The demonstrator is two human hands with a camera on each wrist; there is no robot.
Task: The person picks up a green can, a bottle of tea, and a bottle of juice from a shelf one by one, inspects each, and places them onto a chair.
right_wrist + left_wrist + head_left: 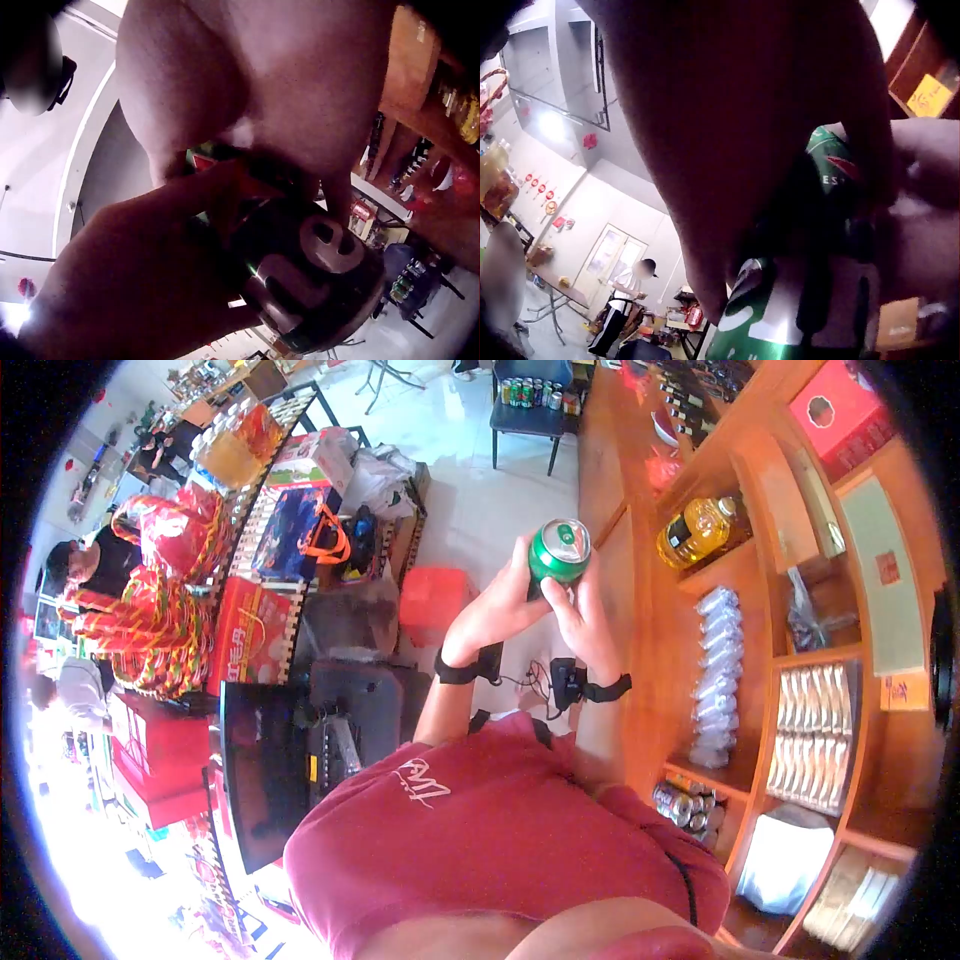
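A green drink can [559,551] with a silver lid and an unlifted pull tab is held up at chest height between two hands, above a white tiled floor [480,490] and just left of a wooden shelf unit [760,660]. The can's body is glossy green with white lettering and a red mark near the top (the print is too blurred in both wrist views to read). There is one can in the hands. The left hand [497,610] wraps its fingers round the can's lower body from the left; the right hand [585,615] closes on it from the right, fingers curled along the side and thumb near the rim. Each wrist carries one black strap with a camera. The can's long axis is tilted, its lid turned up and towards the head camera, its base down into the palms.

On the shelves stand one bottle of yellow cooking oil [700,530], a column of wrapped clear packs [715,670] and a cluster of cans [685,805] lower down. To the left are red gift boxes [250,635] and a dark monitor [262,770]. The person wears a red shirt [500,830].
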